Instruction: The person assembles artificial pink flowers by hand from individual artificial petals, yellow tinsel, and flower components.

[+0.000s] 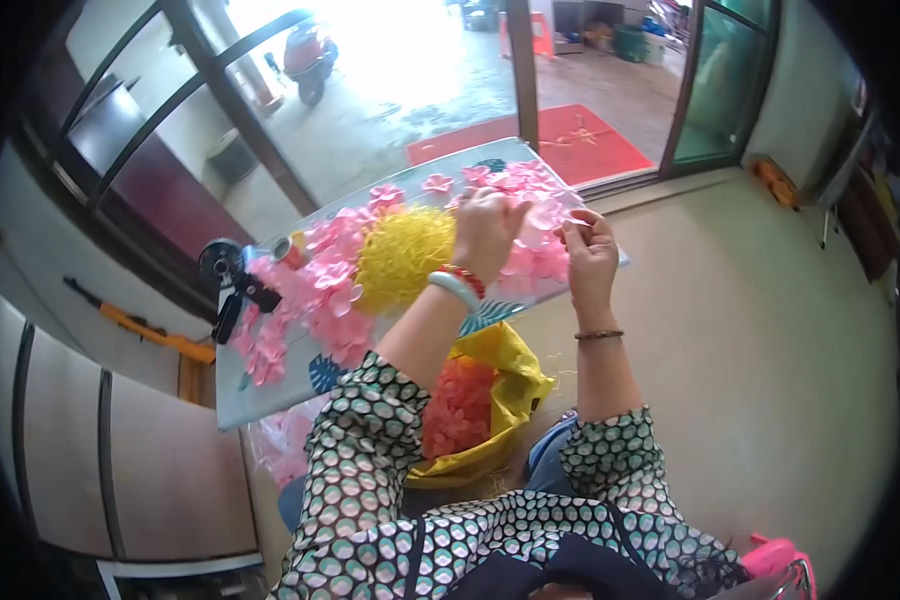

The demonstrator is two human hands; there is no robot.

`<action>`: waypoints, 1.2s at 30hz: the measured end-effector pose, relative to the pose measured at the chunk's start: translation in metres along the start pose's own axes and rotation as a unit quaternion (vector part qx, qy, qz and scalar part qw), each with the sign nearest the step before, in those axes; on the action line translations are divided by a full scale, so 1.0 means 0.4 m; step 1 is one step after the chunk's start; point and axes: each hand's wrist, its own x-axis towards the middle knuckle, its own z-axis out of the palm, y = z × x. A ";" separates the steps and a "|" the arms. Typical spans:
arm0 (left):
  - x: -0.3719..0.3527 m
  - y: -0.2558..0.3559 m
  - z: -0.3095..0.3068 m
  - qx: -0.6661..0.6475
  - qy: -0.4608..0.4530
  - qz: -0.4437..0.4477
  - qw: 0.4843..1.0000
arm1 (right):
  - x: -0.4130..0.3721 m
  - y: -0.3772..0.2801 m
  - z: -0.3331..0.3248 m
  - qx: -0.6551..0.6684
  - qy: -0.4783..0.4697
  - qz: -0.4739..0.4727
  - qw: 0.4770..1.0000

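My left hand [487, 232], with a pale bangle and red beads at its wrist, is closed above the table beside a heap of thin yellow plastic pieces [400, 255]. Its fingertips are turned away, so what it holds is hidden. To its right, my right hand [592, 252] pinches what looks like a pink artificial flower petal [574, 224] between thumb and fingers. Pink artificial flowers [335, 265] lie loose around the yellow heap and behind both hands [530, 183].
The table [265, 400] has a leaf-patterned cover. A black stand-like device [232, 280] and a small roll [289, 250] sit at its left. Below, an open yellow bag [515, 375] contains pink flowers [457, 405]. A red mat [595, 145] lies by the doorway.
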 end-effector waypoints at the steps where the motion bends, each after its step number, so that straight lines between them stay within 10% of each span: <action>1: -0.002 -0.010 -0.010 0.017 -0.011 -0.004 1.000 | 0.003 0.006 -0.006 -0.022 0.006 -0.011 1.000; 10: 0.005 0.005 0.039 0.101 -0.012 0.114 0.988 | 0.008 0.051 0.003 -0.007 -0.046 -0.014 0.999; 16: -0.009 0.012 0.004 0.220 -0.128 -0.056 0.965 | 0.024 0.114 -0.032 -0.201 -0.010 -0.084 0.976; 22: -0.049 0.097 -0.251 0.166 0.014 0.018 0.986 | 0.012 0.097 -0.013 -0.473 -0.031 -0.288 0.832; 26: -0.232 -0.069 -0.508 0.198 0.159 0.035 0.967 | -0.010 0.073 0.008 -0.473 0.014 -0.293 0.831; 33: -0.482 -0.368 -0.743 0.470 0.109 -0.295 0.825 | -0.164 -0.132 0.208 -0.346 -0.047 -0.405 0.845; 36: -0.535 -0.479 -0.744 0.394 0.062 -0.295 0.868 | -0.301 -0.138 0.316 -0.271 -0.209 -0.380 0.859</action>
